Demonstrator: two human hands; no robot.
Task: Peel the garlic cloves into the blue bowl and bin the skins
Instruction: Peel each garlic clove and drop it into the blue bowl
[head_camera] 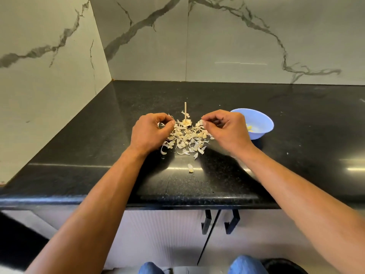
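Observation:
A pile of pale garlic skins (186,138) lies on the black counter (98,135). Behind it stands the bare garlic stem and base (186,120), upright. My left hand (150,133) is at the pile's left edge with fingers curled and thumb meeting fingertips; whether it pinches a skin I cannot tell. My right hand (225,129) is at the pile's right edge and pinches a pale piece of skin (201,123) between thumb and fingertips. The blue bowl (262,123) sits just right of that hand with yellowish peeled cloves (250,128) inside.
One loose skin (190,168) lies nearer the counter's front edge. Marble walls close the counter at the back and left. Cabinet doors with black handles (219,222) are below the edge. No bin is in view.

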